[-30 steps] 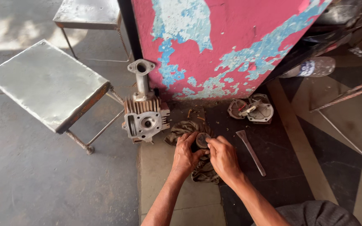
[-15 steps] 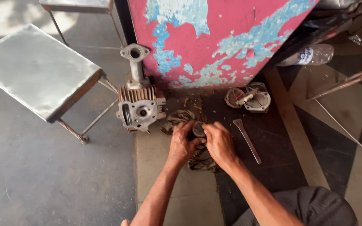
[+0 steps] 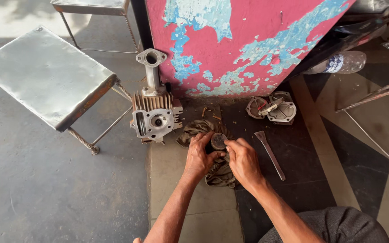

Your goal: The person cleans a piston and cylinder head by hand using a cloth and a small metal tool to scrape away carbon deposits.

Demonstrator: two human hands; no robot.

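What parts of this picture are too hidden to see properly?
Head view, the only one:
- Round metal part: both hands, left hand and right hand, cover its sides, so its full shape is hidden.
- Rag: mostly under the hands.
- Plastic bottle: one end lies in dark shadow.
- Metal stool: its far legs are hidden beneath the seat.

A pink wall panel (image 3: pixel 244 40), its paint flaking away to blue and white patches, stands at the back of a workshop floor. To the left, grey concrete floor (image 3: pixel 46 189) carries a metal-topped stool (image 3: pixel 46 74) on thin ribbed legs, with a second stool (image 3: pixel 93 6) just behind it at the frame's top edge. To the right, the floor changes to dark and beige tiles (image 3: pixel 320 153) laid in angled bands. Sunlight falls in a bright patch at the upper left.
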